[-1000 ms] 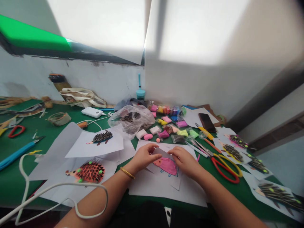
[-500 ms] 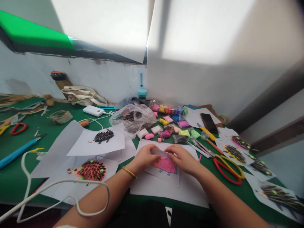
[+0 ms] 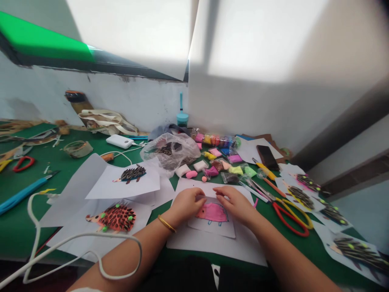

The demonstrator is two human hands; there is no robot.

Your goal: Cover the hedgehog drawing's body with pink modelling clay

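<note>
A small white card with a pink hedgehog shape, outlined in blue, lies nearly flat on a larger white sheet. My left hand rests over the card's upper left side, its fingers bent and the thumb a little apart from them. At the upper right side is my right hand, with thumb and forefinger parted near the card's top edge. Neither hand visibly pinches the card. Just beyond the sheet sit a pink clay lump and a small peach clay ball.
Several clay packets and a plastic bag of dark seeds lie behind. Red-and-yellow scissors are at right, near finished hedgehog cards. Leftward are an orange hedgehog picture, a white cable and a blue cutter.
The card's upper edge, raised between both hands before, has come down, and more of its lower part shows. My hands have moved slightly apart and their fingers have loosened.
</note>
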